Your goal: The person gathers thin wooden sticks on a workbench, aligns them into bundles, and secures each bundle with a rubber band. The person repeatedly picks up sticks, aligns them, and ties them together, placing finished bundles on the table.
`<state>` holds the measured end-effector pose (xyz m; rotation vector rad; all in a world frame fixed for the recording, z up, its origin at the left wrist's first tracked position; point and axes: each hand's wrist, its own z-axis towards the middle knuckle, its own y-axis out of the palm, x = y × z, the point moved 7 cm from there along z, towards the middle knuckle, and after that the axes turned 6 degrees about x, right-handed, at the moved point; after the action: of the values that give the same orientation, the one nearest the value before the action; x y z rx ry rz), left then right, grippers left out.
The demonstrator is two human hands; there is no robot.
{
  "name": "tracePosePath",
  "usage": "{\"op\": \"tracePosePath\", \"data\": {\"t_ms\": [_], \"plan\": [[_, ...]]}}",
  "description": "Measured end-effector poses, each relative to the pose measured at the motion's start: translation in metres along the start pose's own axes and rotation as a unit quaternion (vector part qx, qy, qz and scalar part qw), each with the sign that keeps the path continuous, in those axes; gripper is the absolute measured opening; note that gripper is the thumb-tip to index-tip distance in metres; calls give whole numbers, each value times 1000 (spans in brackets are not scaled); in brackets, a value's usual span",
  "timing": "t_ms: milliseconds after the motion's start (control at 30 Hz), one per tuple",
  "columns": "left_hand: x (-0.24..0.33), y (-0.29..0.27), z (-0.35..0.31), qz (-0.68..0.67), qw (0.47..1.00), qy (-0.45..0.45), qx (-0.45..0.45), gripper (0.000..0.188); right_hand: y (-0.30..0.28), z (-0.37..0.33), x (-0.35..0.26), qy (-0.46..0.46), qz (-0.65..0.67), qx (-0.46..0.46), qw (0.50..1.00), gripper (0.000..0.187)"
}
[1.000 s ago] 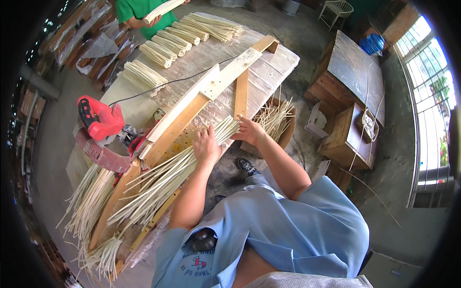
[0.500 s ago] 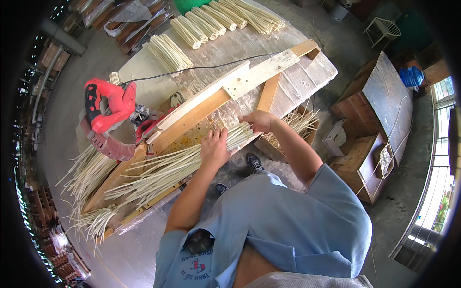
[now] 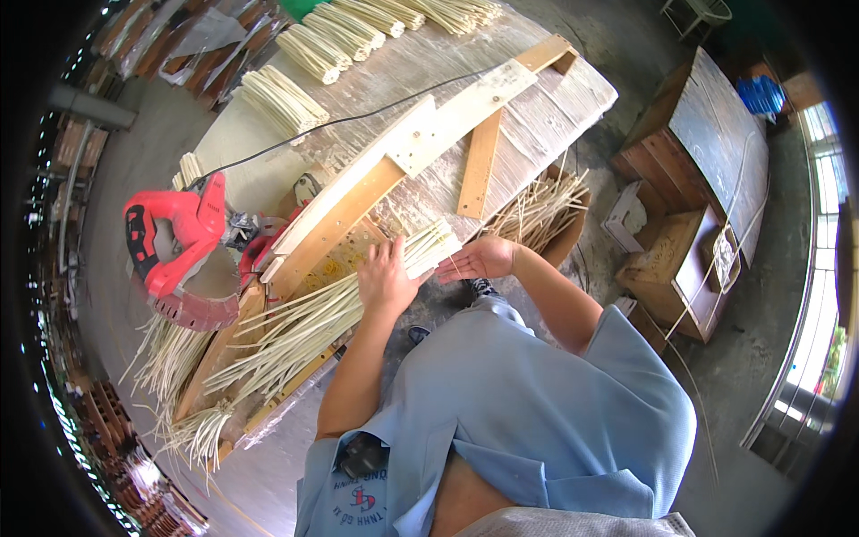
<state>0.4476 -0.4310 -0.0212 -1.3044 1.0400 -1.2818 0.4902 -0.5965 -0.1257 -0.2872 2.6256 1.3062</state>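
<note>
The one view looks from the person's own head, through the left of two fisheye cameras worn side by side. It faces steeply down and forward: the blue shirt [image 3: 528, 385] fills the lower middle, nearest the lens, and the fingers [image 3: 383, 252] show near the centre, a little farther off. Beyond them the bench [image 3: 546, 125] slants toward the upper right, and the window [image 3: 812, 304], well apart, curves along the right edge. Dark corners round off the wide field.
</note>
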Motion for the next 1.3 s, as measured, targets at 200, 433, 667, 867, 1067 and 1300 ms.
{"op": "tracePosePath", "data": {"t_ms": [200,433,667,867,1067,1300], "plan": [[3,-1,3,-10,997,-31,-77,75,41,-57,4,-266,-410,142,861,27],[5,-8,2,-10,997,-28,-68,84,99,-87,-35,-545,-466,120,686,21],[5,-10,-1,-14,998,-30,-62,73,88,-56,-15,-351,-367,141,850,25],[-1,-5,2,-6,999,-31,-39,68,7,-26,24,-223,-301,185,908,91],[-1,-2,1,11,998,-37,-57,68,-24,21,-38,-180,-125,175,960,117],[4,-8,6,-2,997,-22,-73,70,-3,68,-94,-115,-204,115,965,110]]}}
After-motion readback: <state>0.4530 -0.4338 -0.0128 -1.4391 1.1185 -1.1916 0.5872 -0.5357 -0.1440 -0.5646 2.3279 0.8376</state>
